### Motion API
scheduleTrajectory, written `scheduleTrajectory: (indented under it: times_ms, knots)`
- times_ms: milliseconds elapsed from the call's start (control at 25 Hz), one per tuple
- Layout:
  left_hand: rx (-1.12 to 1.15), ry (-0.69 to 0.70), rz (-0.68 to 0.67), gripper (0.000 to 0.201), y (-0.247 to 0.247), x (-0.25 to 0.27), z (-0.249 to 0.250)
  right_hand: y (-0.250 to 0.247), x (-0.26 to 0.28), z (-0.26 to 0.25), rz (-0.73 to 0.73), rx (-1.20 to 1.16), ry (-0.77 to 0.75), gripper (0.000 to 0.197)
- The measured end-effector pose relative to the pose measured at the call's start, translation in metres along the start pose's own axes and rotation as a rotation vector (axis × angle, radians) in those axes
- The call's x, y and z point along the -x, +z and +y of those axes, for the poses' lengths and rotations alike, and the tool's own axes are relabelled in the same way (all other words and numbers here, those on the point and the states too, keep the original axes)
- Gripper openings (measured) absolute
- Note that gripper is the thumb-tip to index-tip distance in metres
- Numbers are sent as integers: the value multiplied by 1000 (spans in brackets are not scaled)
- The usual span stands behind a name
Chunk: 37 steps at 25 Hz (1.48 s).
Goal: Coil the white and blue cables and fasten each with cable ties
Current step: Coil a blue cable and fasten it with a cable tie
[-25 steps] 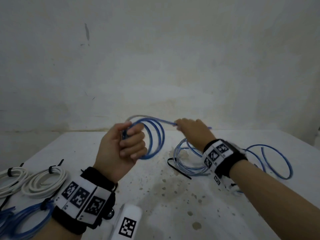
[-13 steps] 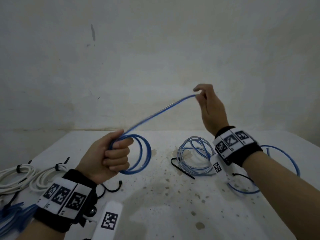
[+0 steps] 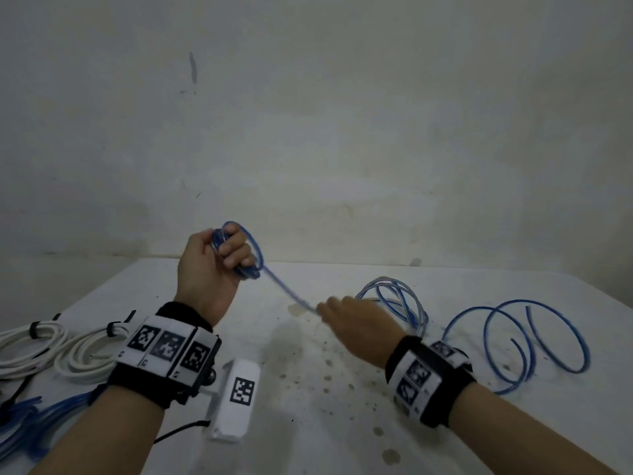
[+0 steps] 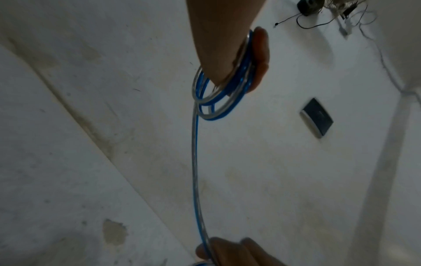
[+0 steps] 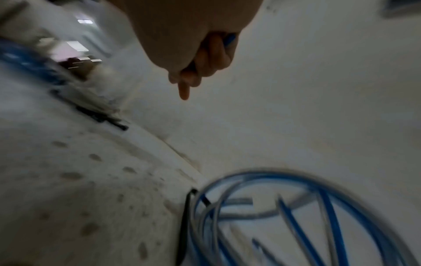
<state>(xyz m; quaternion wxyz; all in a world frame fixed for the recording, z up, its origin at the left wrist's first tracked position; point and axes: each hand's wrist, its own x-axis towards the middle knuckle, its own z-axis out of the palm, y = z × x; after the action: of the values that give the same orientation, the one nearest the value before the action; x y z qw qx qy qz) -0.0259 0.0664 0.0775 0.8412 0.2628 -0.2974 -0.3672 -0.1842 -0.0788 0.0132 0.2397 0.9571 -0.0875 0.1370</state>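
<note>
My left hand (image 3: 219, 258) is raised above the table's far edge and grips a small coil of blue cable (image 3: 251, 258), also seen as loops round its fingers (image 4: 257, 59). A straight run of that blue cable (image 4: 196, 171) slopes down to my right hand (image 3: 349, 317), which pinches it low over the table; the right hand (image 5: 205, 59) shows curled fingers on the cable. A loose coil of blue cable (image 3: 397, 303) lies behind the right hand, with a black cable tie (image 5: 185, 225) at its edge.
Two tied white cable coils (image 3: 85, 351) and a bundle of blue cable (image 3: 30, 419) lie at the table's left. Wide loops of loose blue cable (image 3: 534, 341) lie at the right. The white table (image 3: 308, 389) is stained; a wall stands behind it.
My right hand has dropped from high in the air to just above the table, still on the cable. My left hand has risen with the coil.
</note>
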Motion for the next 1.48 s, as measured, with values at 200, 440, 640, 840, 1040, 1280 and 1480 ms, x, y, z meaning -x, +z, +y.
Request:
scheduleTrajectory:
  times_ms: [200, 440, 640, 840, 1040, 1280, 1480]
  knots:
    - [-438, -93, 128, 37, -5, -4, -28, -31, 2, -42, 364, 252, -386, 37]
    - [-728, -409, 72, 21, 23, 23, -39, -73, -25, -27, 594, 96, -313, 13]
    - [-343, -317, -168, 53, 29, 35, -39, -66, -32, -2, 586, -636, 20, 31]
    - [-296, -238, -91, 49, 29, 37, -43, -53, -34, -19, 405, -1274, 24, 33]
    - [-178, -283, -73, 53, 13, 43, -42, -39, -28, -26, 356, -1130, -91, 45]
    - [-808, -140, 253, 52, 12, 36, -47, -18, -31, -29, 381, -507, -14, 48]
    - [-1077, 218, 446, 53, 20, 30, -55, -24, -42, -45, 496, -513, 47, 36]
